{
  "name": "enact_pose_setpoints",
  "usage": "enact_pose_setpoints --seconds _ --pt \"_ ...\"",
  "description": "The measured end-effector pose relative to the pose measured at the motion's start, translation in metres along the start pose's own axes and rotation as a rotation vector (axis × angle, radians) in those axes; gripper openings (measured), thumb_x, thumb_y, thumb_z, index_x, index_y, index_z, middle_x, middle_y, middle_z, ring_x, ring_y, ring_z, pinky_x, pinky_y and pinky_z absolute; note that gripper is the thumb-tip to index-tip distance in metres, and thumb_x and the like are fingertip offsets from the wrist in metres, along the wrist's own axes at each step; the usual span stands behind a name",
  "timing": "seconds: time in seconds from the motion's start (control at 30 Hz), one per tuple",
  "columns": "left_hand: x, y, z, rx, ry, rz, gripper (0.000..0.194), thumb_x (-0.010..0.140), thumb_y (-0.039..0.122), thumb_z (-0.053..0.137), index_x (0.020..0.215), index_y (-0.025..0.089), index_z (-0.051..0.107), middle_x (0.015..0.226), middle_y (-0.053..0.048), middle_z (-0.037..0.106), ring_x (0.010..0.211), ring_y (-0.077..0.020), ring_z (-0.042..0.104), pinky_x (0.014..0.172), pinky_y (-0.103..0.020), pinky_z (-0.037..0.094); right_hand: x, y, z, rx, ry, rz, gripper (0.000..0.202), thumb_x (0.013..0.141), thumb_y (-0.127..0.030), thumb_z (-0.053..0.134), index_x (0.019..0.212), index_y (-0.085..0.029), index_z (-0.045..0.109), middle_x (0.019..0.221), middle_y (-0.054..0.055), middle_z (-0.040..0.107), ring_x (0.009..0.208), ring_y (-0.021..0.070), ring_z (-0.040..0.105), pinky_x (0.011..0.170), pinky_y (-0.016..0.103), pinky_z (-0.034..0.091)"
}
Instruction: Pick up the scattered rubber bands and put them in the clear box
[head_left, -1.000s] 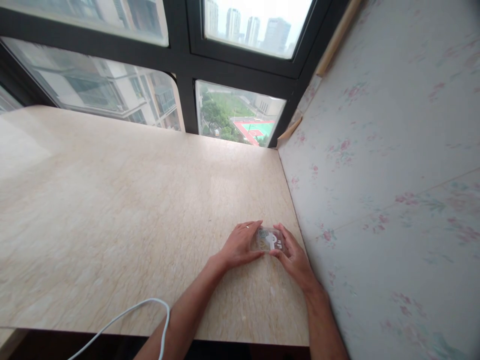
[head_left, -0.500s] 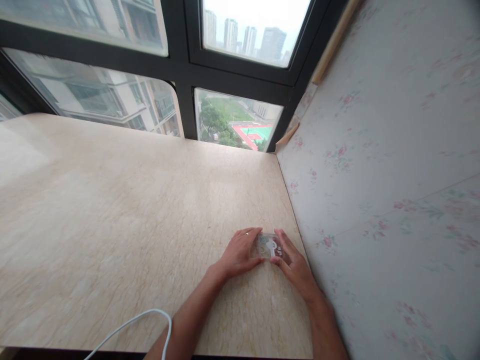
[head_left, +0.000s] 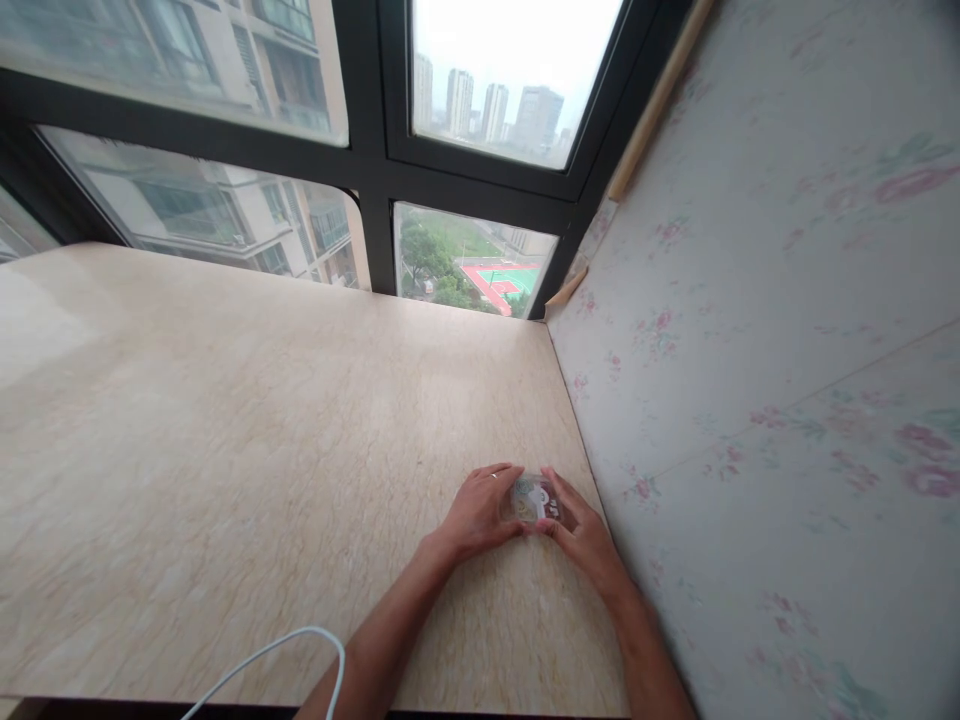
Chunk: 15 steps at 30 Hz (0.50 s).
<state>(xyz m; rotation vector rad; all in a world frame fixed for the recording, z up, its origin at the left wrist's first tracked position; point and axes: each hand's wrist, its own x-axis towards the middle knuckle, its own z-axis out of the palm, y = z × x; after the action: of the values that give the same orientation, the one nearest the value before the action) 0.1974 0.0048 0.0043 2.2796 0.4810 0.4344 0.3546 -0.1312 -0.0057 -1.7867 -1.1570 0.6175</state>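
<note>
The small clear box (head_left: 529, 502) with printed graphics lies between the two hands, close to the near right corner of the marbled ledge (head_left: 285, 430); whether its underside touches the ledge cannot be told. Step in hand, as judged: a two-handed hold on the box. Any move from this pose would call for even pressure from both sides and a level box. Left hand (head_left: 476, 515): clamped on the box's left end, fingers at the far edge, thumb at the near edge, a ring (head_left: 494, 476) on one finger. Right hand (head_left: 585, 525): clamped on the right end in a mirrored grip, just beside the floral wall (head_left: 750, 350). Both forearms angle inward from the ledge's near edge; a white cable (head_left: 304, 631) loops by the left forearm
</note>
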Motion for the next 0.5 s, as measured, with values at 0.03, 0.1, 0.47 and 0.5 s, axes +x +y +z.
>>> enact_pose_setpoints --seconds 0.03,0.1,0.47,0.5 --pt "-0.0001 0.0006 0.0005 0.003 0.013 0.001 0.078 0.066 0.052 0.074 0.131 0.019 0.049 0.134 -0.014 0.054 0.127 -0.0299 0.046 0.105 -0.045 0.035 -0.0001 -0.0006 0.0005 0.011 0.004 0.003 0.067 0.077 -0.032 0.069 0.140 -0.029 0.045 0.144 0.005 0.046 0.130 0.0234 0.045 0.110 0.042 0.034" --pt "0.0000 0.0018 0.0014 0.010 0.035 0.005 0.079 0.065 0.057 0.073 0.130 0.019 0.050 0.133 -0.014 0.054 0.127 -0.0299 0.046 0.105 -0.045 0.035 -0.0002 -0.0017 0.0016 0.030 0.016 0.004 0.067 0.077 -0.032 0.068 0.140 -0.028 0.045 0.143 0.005 0.046 0.129 0.0231 0.046 0.109 0.042 0.036" --pt "0.0003 0.0076 0.0012 0.105 -0.006 0.003 0.075 0.067 0.051 0.074 0.128 0.014 0.050 0.144 -0.020 0.041 0.138 -0.0323 0.029 0.111 -0.047 0.030 0.0032 -0.0032 0.0006 0.080 0.012 -0.020 0.073 0.072 -0.035 0.073 0.139 -0.023 0.046 0.143 0.011 0.046 0.126 0.0256 0.049 0.106 0.043 0.038" --pt "-0.0002 0.0080 0.0020 0.105 -0.003 0.002 0.075 0.068 0.052 0.074 0.128 0.013 0.049 0.143 -0.021 0.042 0.138 -0.0326 0.029 0.111 -0.047 0.030 0.0036 -0.0032 0.0003 0.088 0.010 -0.017 0.074 0.071 -0.036 0.073 0.139 -0.022 0.046 0.142 0.012 0.046 0.125 0.0261 0.050 0.105 0.043 0.039"
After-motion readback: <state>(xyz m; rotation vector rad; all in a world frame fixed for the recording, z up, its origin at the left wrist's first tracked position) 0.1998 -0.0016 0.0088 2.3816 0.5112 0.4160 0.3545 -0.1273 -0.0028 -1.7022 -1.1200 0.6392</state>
